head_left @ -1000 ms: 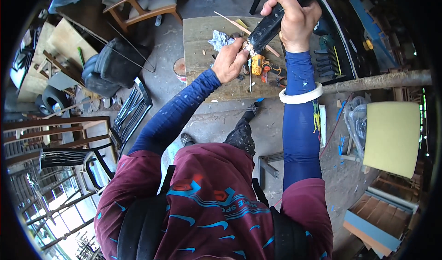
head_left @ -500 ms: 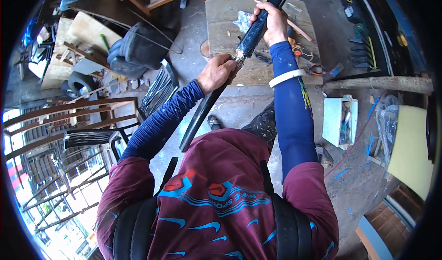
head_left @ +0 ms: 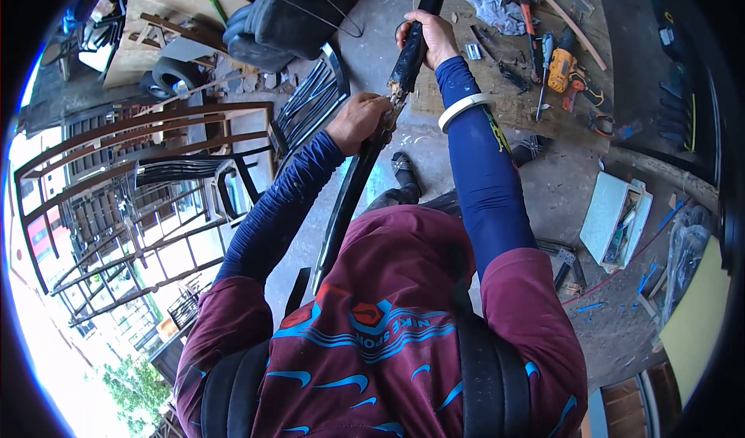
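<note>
A long black-painted wooden bar (head_left: 347, 197) slants from the top of the view down to my shirt front. Midway along it is a rough, splintered joint (head_left: 396, 90) with pale bare wood showing. My left hand (head_left: 360, 122) is closed round the bar just below that joint. Above it, my right hand (head_left: 434, 38) grips the upper section, its fingers wrapped over the far side. The bar is held in the air, its upper part passing over the left edge of a plywood worktop (head_left: 466, 89). My left palm hides some of the joint.
On the worktop lie a yellow power drill (head_left: 560, 62), a red-and-black hammer (head_left: 530, 34), a screwdriver (head_left: 545, 69) and a crumpled white cloth (head_left: 497, 7). A pale open bin (head_left: 609, 217) stands at right. Black slatted chair parts (head_left: 310, 96) and brown frames (head_left: 147, 120) crowd the left.
My view has shifted, so the worktop with its tools sits farther right. Both hands keep their hold on the bar, which stands a little steeper in the view.
</note>
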Demonstrator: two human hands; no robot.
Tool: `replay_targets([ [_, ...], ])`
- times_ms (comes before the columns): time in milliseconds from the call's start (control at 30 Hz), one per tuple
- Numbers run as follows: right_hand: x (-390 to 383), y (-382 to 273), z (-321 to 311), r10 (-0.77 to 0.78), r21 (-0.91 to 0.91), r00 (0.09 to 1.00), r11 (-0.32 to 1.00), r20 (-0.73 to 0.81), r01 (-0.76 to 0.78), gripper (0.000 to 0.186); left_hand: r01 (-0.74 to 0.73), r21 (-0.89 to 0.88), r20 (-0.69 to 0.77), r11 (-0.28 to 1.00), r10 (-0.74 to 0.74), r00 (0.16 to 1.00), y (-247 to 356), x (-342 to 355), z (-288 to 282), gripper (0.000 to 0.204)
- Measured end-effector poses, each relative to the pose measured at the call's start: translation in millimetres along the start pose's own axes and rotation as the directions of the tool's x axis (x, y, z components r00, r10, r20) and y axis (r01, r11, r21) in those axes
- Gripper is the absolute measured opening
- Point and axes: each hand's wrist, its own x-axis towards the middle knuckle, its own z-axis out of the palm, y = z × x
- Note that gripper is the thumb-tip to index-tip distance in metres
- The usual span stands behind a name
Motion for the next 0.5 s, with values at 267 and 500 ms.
replay_targets([
  [267,7.4,-8.2,37.7,-0.058,-0.126,0.995,0.991,-0.077,0.048,0.019,-0.530,0.638,0.158,0.559,0.579,0.800,-7.5,5.4,-30.6,0.011],
  [500,27.3,-51.9,64.6,-0.199,-0.185,0.976,0.966,-0.084,0.181,0.021,-0.047,-0.482,-0.052,0.875,0.025,0.998,66.2,15.8,-31.1,0.026],
])
